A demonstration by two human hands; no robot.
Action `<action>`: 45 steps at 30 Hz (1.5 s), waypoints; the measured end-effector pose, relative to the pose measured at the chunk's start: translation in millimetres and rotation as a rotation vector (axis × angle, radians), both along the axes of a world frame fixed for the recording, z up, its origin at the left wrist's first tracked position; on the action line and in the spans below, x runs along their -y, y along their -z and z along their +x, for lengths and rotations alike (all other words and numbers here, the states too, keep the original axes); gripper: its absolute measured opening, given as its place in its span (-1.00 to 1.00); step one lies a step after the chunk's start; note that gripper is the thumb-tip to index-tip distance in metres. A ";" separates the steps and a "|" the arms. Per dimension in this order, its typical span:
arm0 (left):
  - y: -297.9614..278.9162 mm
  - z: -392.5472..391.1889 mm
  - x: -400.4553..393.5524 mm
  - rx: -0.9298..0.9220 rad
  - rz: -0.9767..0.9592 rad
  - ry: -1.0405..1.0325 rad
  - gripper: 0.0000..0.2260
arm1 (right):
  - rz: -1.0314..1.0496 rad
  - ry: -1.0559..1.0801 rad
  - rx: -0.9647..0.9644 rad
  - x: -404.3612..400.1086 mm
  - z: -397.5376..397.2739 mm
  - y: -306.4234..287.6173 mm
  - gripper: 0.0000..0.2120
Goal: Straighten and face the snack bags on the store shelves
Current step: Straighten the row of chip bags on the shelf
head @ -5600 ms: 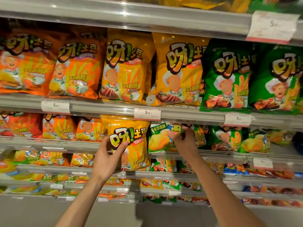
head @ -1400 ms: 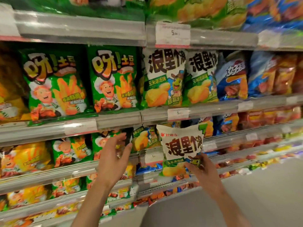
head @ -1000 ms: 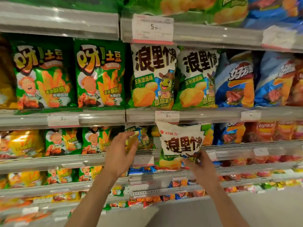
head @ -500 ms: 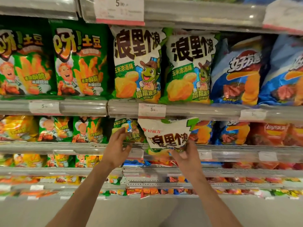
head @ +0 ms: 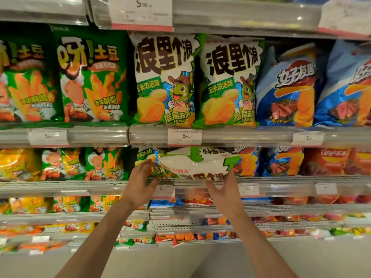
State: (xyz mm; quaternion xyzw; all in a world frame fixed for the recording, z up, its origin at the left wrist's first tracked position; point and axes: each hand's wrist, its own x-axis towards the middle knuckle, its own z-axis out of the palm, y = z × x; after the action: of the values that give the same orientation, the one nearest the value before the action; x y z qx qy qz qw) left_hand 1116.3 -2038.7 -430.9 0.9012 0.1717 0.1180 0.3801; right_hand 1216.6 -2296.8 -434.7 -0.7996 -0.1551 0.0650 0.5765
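- Nearest to you, both your bare forearms reach up from the bottom of the view toward the second shelf (head: 281,182) from the top.
- Your left hand (head: 140,184) sits just below and left of the white-and-green snack bag (head: 197,164), fingers spread and loosely bent; its grip is apart, the fingertips at the small green bag (head: 147,157) beside it. Whether they touch that bag, I cannot tell.
- Your right hand (head: 222,190) is under the white-and-green snack bag, fingers straight and fanned upward, thumb out to the left; the grip is apart, and the fingertips meet the bag's lower edge.
- The bag itself is tipped over, lying nearly flat with its printed face tilted up, its lower edge over the front rail of the second shelf and its top tucked under the upper shelf's price rail (head: 184,137).
- Just left on that shelf stand small green fries bags (head: 104,163); just right, small blue bags (head: 283,161) and then red bags (head: 329,161).
- Farther up, the upper shelf carries two large white-and-green bags (head: 164,79) upright and facing out, directly above your hands.
- Large green fries bags (head: 90,77) stand left of those, large blue bags (head: 287,87) right.
- Below your hands, the lower shelves hold rows of small packets, blurred.
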 end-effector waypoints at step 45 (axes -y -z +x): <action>4.9 17.9 7.1 0.058 0.322 -0.084 -0.52 | -0.311 -0.010 -0.086 -45.7 65.6 -13.7 -0.32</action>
State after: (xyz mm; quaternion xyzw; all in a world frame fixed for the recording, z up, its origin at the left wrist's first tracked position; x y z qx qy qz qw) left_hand 1134.2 -2045.8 -435.7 0.9387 0.1769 0.1858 0.2304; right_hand 1282.2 -2251.1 -421.0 -0.8750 -0.1223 0.1252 0.4514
